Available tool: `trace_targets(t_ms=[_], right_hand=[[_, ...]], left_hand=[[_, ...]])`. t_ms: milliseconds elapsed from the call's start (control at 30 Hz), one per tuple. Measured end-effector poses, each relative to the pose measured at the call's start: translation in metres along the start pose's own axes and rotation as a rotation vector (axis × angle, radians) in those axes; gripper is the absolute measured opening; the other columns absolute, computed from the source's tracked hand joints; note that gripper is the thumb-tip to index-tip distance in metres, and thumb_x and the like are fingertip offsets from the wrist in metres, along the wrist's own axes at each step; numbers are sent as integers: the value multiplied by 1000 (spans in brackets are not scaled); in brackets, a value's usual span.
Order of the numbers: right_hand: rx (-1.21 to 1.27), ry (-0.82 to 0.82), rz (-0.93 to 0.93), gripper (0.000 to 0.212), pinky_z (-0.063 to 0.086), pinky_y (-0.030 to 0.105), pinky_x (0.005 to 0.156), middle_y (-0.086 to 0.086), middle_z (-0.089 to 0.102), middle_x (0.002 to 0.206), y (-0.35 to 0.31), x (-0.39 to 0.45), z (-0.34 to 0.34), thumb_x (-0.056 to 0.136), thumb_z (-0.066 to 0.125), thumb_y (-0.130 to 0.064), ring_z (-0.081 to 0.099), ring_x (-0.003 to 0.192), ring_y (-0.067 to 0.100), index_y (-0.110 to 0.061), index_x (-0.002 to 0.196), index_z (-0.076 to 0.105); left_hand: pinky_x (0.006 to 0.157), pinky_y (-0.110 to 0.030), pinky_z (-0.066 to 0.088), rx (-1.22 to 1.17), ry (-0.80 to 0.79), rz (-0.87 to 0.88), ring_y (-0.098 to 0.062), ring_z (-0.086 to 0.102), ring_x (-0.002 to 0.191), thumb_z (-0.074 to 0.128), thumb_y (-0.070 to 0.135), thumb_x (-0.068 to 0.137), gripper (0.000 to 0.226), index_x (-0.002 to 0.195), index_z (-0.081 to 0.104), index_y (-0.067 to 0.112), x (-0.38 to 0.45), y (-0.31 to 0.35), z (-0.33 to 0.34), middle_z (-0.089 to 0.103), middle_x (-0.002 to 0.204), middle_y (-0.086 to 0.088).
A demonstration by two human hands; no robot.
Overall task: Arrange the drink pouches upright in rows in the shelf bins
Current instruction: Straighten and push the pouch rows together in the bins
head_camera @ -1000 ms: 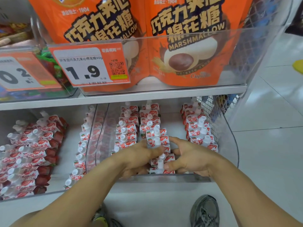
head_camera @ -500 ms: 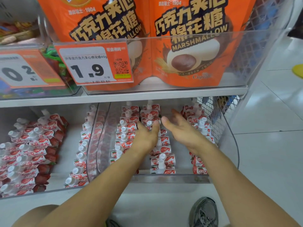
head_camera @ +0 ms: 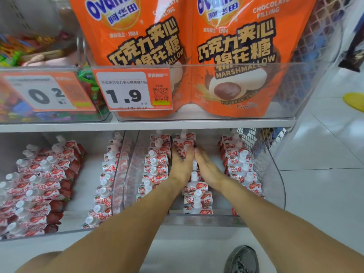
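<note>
While reaching deep into the clear right-hand bin [head_camera: 276, 186] on the lower shelf, left hand [head_camera: 182, 164] and right hand [head_camera: 206, 167] lie flat, fingers straight and held together, pressed against either side of the middle row of drink pouches [head_camera: 197, 196]. Fingertips nearly meeting at the far end of that row; pinching nothing. Partly hidden under palms and forearms: the pouches between the hands, only white caps and red-and-white tops showing nearer the front. Standing upright to the left, another row [head_camera: 155, 166]; to the right, a third row [head_camera: 241, 170], its near end cut off by the right forearm. Lying tilted and overlapping in the left bin [head_camera: 59, 232]: more pouches [head_camera: 39, 186], the leftmost ones cut off by the frame edge. On the shelf above, orange marshmallow bags [head_camera: 232, 56] with tops out of view, behind a 1.9 price tag [head_camera: 132, 89]. Blurred and unreadable in small print: the neighbouring tag [head_camera: 47, 91]. At the bottom edge, a grey shoe [head_camera: 242, 260], partly cropped.
</note>
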State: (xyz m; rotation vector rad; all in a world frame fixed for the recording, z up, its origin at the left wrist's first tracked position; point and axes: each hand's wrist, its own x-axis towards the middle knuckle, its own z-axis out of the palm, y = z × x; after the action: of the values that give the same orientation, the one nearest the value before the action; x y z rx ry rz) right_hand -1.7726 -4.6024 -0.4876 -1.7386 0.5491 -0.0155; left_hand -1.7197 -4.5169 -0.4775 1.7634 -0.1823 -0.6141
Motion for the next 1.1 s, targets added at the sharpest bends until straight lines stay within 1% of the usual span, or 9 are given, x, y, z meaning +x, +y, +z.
trace_targets(t_ms=[233,300,367,600,733,800,900,1000,1100], right_hand=[[10,77,-27,55,22,21,108,-17,38,147,10,3,4,102,23,-57,33,138,5,-39,155,19],[28,156,-46,63,30,30,111,-11,43,149,9,8,0,98,34,-64,39,140,14,-36,153,25],[35,200,-12,75,29,40,115,-6,34,158,6,17,-4,94,37,-69,34,144,21,-35,157,13],[185,171,-39,57,32,24,103,-18,43,139,13,39,5,102,36,-53,44,126,5,-42,155,17],[209,173,-52,59,38,30,108,-11,54,140,15,40,0,96,49,-51,53,125,8,-39,150,31],[238,169,-65,52,39,23,102,-13,54,139,11,40,-2,100,47,-41,55,117,2,-34,150,33],[262,150,-65,51,37,15,97,-16,49,139,8,42,-2,104,42,-36,52,114,-3,-31,153,30],[260,145,-36,57,38,31,112,-7,53,144,14,44,1,100,44,-43,52,127,8,-33,154,29],[250,140,-35,57,38,22,102,-9,53,140,11,42,-2,103,42,-38,52,122,6,-31,156,23]], left_hand=[[101,-25,30,-10,-37,-18,-21,42,133,42,54,96,71,152,11,25,4,-7,-2,41,149,-7],[100,-26,34,-48,-39,-1,-21,45,130,46,54,95,71,150,15,22,8,-5,-4,42,148,-8],[106,-32,33,-90,0,9,-24,39,137,48,58,92,80,153,11,23,15,-2,-5,34,154,-5],[95,-21,31,-8,25,71,-22,43,135,42,56,95,64,152,20,34,33,0,7,40,151,-2],[100,-28,37,-19,22,61,-25,50,128,46,57,93,63,149,29,32,32,1,5,50,143,-5],[96,-30,40,-45,79,85,-24,52,125,53,52,92,60,143,36,25,36,2,5,52,139,-4],[97,-29,39,-50,49,83,-24,51,126,47,53,94,63,149,27,28,41,1,7,48,144,-4],[104,-34,38,-9,12,47,-28,48,130,41,59,94,66,152,18,35,43,-3,9,45,147,-6],[107,-35,37,14,21,49,-27,46,132,41,62,93,70,152,17,34,41,-3,8,43,149,-7]])
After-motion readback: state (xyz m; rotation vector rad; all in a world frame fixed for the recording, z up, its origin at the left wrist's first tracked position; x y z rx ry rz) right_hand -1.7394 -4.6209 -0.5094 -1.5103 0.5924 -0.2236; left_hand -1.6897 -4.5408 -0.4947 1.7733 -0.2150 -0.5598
